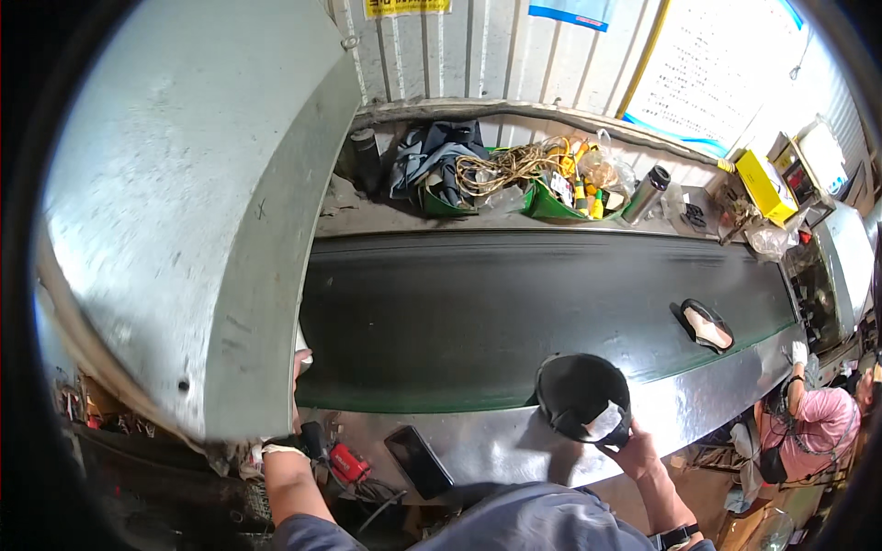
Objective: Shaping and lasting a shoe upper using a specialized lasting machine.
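My right hand (pixel 636 452) grips the near rim of a black plastic bucket (pixel 562 376), tilted so its inside shows. A crumpled whitish piece (pixel 604 421) lies in it. The bucket is over the near edge of the dark conveyor belt (pixel 441 312). My left hand (pixel 301 360) reaches behind the edge of a big grey metal housing (pixel 257 211), which hides most of it. Only some fingertips show, beside something white, and I cannot make out what they hold. Toward the belt's right end lies a black shoe (pixel 706 326) with a pale inside.
A black phone (pixel 419 461) and a red tool (pixel 349 463) lie on the metal ledge (pixel 680 404). Behind the belt, a shelf holds green bins (pixel 542 204), rope (pixel 505 170) and a steel flask (pixel 647 195). A person in pink (pixel 818 422) works at the far right.
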`<action>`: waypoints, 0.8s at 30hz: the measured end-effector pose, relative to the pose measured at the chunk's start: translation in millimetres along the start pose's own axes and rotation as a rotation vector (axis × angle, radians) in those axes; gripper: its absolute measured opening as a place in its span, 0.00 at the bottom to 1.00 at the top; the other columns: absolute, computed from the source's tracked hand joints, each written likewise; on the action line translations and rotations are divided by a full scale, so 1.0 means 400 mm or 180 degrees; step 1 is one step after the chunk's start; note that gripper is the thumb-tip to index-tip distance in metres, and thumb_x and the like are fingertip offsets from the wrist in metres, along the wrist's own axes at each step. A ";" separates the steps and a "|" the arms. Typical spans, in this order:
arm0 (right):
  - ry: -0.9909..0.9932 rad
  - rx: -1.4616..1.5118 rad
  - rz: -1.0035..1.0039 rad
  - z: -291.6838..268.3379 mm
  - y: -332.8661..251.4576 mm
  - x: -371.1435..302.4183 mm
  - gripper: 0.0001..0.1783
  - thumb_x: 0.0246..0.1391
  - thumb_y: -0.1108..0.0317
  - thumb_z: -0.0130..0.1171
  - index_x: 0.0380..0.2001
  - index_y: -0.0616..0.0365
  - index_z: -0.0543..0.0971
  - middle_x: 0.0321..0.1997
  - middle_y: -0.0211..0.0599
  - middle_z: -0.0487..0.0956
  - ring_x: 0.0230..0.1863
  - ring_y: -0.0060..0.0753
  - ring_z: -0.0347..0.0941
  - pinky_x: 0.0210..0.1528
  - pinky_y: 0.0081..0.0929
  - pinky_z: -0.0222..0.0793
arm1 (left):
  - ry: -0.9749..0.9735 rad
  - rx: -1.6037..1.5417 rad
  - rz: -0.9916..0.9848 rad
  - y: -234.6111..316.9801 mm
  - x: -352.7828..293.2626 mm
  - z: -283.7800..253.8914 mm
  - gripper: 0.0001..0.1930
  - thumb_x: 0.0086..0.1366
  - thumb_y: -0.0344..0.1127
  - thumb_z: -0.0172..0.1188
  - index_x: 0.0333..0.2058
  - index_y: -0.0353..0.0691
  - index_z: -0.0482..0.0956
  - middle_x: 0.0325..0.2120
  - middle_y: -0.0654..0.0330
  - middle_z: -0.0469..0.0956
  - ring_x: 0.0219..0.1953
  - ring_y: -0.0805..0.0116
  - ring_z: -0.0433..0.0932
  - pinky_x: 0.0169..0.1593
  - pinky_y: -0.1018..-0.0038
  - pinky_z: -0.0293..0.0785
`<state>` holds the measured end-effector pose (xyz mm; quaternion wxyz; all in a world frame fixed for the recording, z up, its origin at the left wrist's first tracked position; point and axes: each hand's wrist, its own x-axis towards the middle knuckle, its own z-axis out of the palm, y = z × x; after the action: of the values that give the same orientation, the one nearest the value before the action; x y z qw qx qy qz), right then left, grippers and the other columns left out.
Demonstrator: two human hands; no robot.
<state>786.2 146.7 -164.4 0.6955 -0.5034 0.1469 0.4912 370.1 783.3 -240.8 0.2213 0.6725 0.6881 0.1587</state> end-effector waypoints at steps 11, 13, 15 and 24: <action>-0.0026 0.0116 -0.0339 -0.150 0.034 0.026 0.27 0.70 0.47 0.42 0.60 0.52 0.72 0.59 0.41 0.77 0.64 0.42 0.69 0.67 0.56 0.63 | -0.0434 0.1106 0.4028 0.547 -0.820 -0.049 0.34 0.36 0.42 0.73 0.48 0.46 0.80 0.58 0.45 0.63 0.64 0.44 0.60 0.62 0.47 0.58; -0.0073 0.0168 -0.0458 -0.157 0.030 0.043 0.26 0.69 0.48 0.43 0.60 0.53 0.71 0.61 0.42 0.74 0.64 0.43 0.69 0.67 0.56 0.64 | -0.0378 0.0846 0.4567 0.557 -0.974 0.033 0.32 0.40 0.42 0.72 0.49 0.48 0.78 0.58 0.47 0.64 0.64 0.47 0.60 0.62 0.48 0.58; -0.0079 0.0232 -0.0655 -0.160 0.038 0.049 0.27 0.68 0.49 0.45 0.61 0.54 0.71 0.62 0.42 0.74 0.64 0.43 0.68 0.67 0.56 0.64 | -0.0045 0.0678 0.5148 0.531 -1.119 0.113 0.28 0.46 0.41 0.69 0.50 0.51 0.77 0.57 0.52 0.66 0.64 0.52 0.60 0.62 0.50 0.58; 0.0141 -0.0428 -0.1669 -0.094 -0.039 -0.107 0.33 0.65 0.55 0.59 0.69 0.56 0.65 0.56 0.37 0.78 0.57 0.33 0.74 0.60 0.35 0.68 | -0.2649 -0.2059 0.2830 0.575 -1.257 0.185 0.10 0.62 0.44 0.67 0.28 0.45 0.86 0.34 0.61 0.84 0.41 0.63 0.81 0.48 0.69 0.72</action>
<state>789.9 91.9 -142.7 0.7605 -0.5800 -0.0063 0.2919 603.8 287.2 -139.4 0.5705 0.7960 0.1227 0.1605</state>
